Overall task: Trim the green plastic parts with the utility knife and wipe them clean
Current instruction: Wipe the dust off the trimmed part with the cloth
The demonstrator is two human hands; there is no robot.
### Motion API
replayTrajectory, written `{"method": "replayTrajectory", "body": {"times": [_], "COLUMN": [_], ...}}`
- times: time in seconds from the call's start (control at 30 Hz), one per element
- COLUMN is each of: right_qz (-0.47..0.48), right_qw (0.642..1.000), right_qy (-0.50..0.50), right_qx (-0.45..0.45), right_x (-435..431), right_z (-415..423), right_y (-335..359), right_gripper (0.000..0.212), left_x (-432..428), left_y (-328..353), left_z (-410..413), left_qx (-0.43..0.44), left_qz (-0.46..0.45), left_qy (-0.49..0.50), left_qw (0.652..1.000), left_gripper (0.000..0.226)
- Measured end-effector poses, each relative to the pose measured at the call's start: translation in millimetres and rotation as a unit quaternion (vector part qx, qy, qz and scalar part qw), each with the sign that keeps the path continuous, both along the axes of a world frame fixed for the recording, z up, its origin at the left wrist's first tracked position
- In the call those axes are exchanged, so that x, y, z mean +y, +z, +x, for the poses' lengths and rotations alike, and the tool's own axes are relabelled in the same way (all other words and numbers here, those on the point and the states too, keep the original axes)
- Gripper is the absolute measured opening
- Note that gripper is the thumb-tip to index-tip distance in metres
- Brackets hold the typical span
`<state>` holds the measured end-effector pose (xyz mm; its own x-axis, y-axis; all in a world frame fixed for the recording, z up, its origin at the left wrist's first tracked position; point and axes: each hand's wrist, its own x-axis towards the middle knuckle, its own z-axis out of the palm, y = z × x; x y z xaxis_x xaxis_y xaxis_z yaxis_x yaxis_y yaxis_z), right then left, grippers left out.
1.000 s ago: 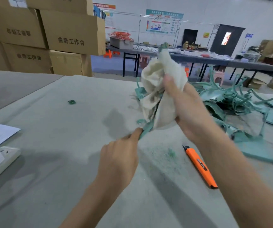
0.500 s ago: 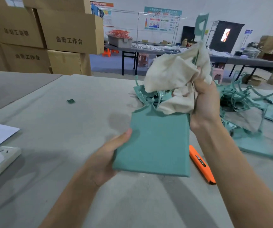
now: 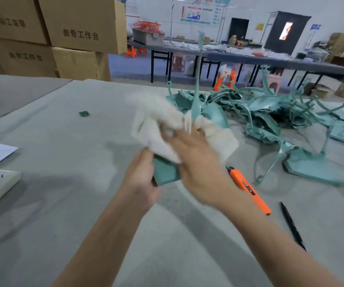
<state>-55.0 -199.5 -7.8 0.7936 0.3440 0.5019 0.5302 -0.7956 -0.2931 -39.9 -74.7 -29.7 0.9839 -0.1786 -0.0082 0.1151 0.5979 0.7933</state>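
L hand (image 3: 140, 179) fingers clamp green plastic part (image 3: 164, 172) above tabletop (image 3: 63, 183); R hand (image 3: 198, 162) fingers grip cloth (image 3: 156, 125) on it. Risk: cloth snags the thin upright stem (image 3: 197, 83), twisting part loose.

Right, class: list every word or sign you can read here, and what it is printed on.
"曲奇工作台": cardboard box.
Other boxes: similar print, blurred.
Wall posters: too small.
Orange utility knife label: unreadable.
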Motion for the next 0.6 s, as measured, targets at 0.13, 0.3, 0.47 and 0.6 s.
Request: {"method": "replayTrajectory", "body": {"times": [0.13, 0.3, 0.47, 0.6], "right_qz": [-0.040, -0.078, 0.144, 0.182], "right_qw": [0.997, 0.993, 0.989, 0.971], "right_qy": [0.064, 0.084, 0.027, -0.116], "right_qx": [0.022, 0.002, -0.018, -0.099], "right_x": [5.1, 3.3, -16.1, -35.3], "right_z": [-15.6, -20.3, -11.5, 11.1], "right_y": [-16.6, -17.1, -5.3, 16.4], "right_gripper": [0.049, 0.028, 0.025, 0.035], "left_x": [6.4, 6.8, -4.3, -10.1], "left_y": [-6.4, -4.0, -8.6, -11.8], "left_z": [6.1, 2.5, 0.6, -9.4], "left_qx": [0.076, 0.128, 0.091, 0.078], "left_qz": [-0.049, -0.063, 0.005, 0.043], "left_qy": [0.018, -0.080, -0.007, -0.048], "left_qw": [0.996, 0.986, 0.996, 0.995], "left_gripper": [0.030, 0.049, 0.052, 0.040]}}
